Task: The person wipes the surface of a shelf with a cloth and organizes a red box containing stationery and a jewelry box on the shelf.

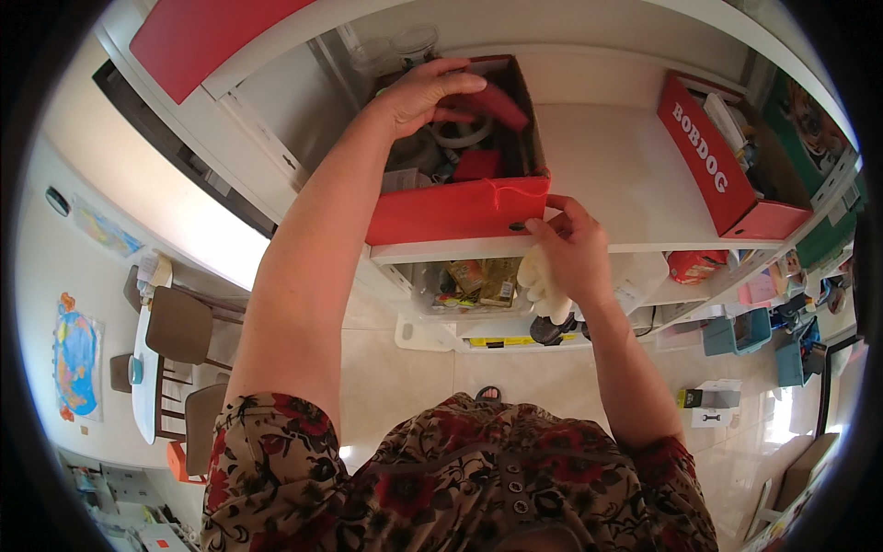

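Note:
A red cardboard box (455,210) sits on a white shelf, its open top facing me. My left hand (434,96) is inside its upper part, with a flat red object (500,107) between the fingers; the object is blurred and I cannot tell its kind. Below it in the box lie a white ring-shaped roll (463,132), a small red block-like item (477,165) and other things partly in shadow. My right hand (572,248) grips the box's front right corner, the thumb by a small hole in the front panel. A red string (507,188) hangs over the rim.
Clear plastic jars (414,45) stand behind the box. At the shelf's right is a second red box (710,162) with contents. The shelf below holds a clear bin (469,286) of packets, pale gloves (545,286) and a red bag (697,265). An opened carton (714,399) lies on the floor.

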Tool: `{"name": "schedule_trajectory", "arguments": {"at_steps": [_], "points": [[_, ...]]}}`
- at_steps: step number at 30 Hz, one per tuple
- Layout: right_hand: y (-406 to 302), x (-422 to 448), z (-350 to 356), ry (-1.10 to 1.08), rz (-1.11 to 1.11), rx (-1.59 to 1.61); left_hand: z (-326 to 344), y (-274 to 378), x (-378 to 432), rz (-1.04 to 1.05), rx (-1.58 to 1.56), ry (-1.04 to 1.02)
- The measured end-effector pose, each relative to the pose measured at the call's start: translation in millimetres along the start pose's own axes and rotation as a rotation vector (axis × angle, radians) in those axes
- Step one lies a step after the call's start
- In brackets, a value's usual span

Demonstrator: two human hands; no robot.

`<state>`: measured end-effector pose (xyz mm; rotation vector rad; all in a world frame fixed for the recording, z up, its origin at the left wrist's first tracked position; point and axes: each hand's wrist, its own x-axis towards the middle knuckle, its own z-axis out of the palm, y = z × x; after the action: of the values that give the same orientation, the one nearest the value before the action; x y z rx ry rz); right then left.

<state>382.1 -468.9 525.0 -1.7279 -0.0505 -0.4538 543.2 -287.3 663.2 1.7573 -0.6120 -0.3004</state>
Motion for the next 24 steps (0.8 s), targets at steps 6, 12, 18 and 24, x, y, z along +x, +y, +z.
{"name": "schedule_trajectory", "arguments": {"at_steps": [6,12,18,24], "points": [[-1,1,0,-0.007,-0.011,-0.021,-13,3,-4,0.069,-0.21,0.021],[5,4,0,-0.046,-0.014,-0.004,1,23,-35,0.213,-0.157,0.217],[6,0,-17,-0.037,-0.053,0.002,11,26,-64,0.306,-0.375,0.292],[-48,-19,-74,-0.044,-0.186,0.151,65,44,-129,0.354,-0.605,0.214]]}}
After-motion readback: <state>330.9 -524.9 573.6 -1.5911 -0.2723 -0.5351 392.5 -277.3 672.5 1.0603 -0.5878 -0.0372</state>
